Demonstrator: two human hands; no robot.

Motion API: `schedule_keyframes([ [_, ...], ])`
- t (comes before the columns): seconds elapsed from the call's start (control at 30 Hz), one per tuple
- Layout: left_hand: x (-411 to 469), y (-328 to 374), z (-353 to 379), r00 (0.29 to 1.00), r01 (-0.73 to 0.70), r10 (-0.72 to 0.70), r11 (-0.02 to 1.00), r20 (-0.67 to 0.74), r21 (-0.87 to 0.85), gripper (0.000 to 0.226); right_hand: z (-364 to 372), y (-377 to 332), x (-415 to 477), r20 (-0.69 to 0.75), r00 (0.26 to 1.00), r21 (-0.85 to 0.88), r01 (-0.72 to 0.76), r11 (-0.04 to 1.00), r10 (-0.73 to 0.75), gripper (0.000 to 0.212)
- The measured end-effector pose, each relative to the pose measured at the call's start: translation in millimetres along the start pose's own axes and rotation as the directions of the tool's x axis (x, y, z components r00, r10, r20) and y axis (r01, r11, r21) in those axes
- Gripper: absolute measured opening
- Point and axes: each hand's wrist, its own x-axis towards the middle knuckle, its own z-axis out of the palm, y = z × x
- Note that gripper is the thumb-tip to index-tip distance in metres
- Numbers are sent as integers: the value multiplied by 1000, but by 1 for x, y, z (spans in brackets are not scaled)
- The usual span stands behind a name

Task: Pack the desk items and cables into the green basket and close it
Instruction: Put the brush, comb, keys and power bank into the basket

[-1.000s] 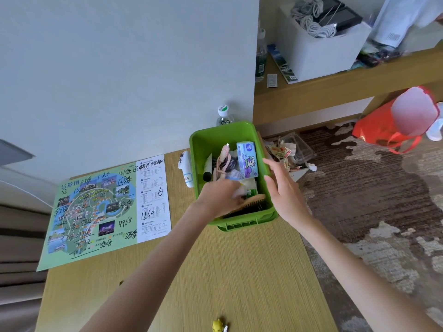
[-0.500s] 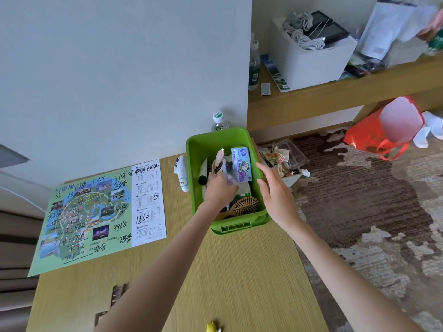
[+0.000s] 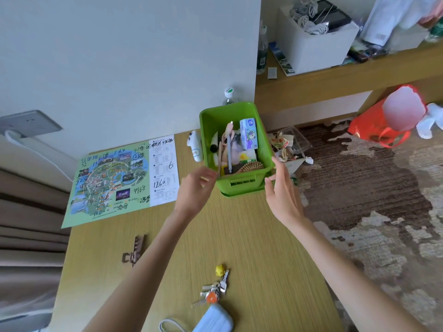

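Both forearms reached forward over the wooden desk [image 3: 251, 236] toward the green basket [image 3: 265, 149], which sat at the far edge of the desk near the wall, its top uncovered. The left hand [image 3: 195, 191] hung just beside the basket's near left corner, palm turned inward, fingers loosely curled and spread, with nothing in its grasp; motion blur at the fingertips made it hard to say whether they touched the rim. The right hand [image 3: 281, 194] was at the near right corner, held edge-on with the fingers straight and apart, empty as well, the thumb close to the basket wall or against it. Inside the basket stood a blue tissue pack [image 3: 249, 136], a pinkish cable [image 3: 226, 137] with a grey strip alongside, a wooden hairbrush [image 3: 251, 166] lying at the near end, and a jumble of smaller things too crowded to tell apart. A white device [image 3: 195, 147] lay just left of the basket, partly hidden by its wall, and a bottle [image 3: 229, 95] behind it showed little more than its cap. A park map [image 3: 115, 180] lay flat to the left. Nearer the person, a brown hair clip [image 3: 135, 250] was partly covered by the left forearm, a bunch of keys [image 3: 214, 287] with a yellow charm lay in the open, and a pale blue pouch [image 3: 215, 319] was cut off by the bottom edge.
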Motion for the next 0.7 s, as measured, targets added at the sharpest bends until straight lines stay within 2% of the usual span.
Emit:
schedule_keyframes([
  [0.07, -29, -18, 3, 997, 48, -49, 999, 57, 27, 13, 4, -5, -29, -5, 999, -3, -34, 999, 34, 54],
  [0.17, -70, -49, 16, 971, 67, -98, 987, 218, 145, 12, 16, -13, -77, 15, 998, -19, -58, 998, 58, 52],
  [0.27, -110, -77, 35, 913, 27, -135, 962, 386, 273, 18, 30, -17, -124, 120, 992, -21, -25, 999, 27, 42],
  [0.33, -131, -91, 47, 878, -7, -153, 943, 453, 332, 30, 38, -18, -153, 211, 977, -21, -18, 1000, 23, 33],
  [0.47, -156, -111, 62, 799, -146, -88, 932, 596, 333, 50, 48, -18, -196, 381, 921, -80, -56, 995, 82, 20],
  [0.57, -166, -123, 65, 780, -261, -15, 901, 625, 347, 52, 53, -20, -220, 455, 883, -117, -71, 991, 117, 17],
  [0.7, -173, -134, 62, 847, -197, -23, 915, 531, 352, 47, 62, -28, -246, 476, 872, -112, -65, 992, 111, 18],
])
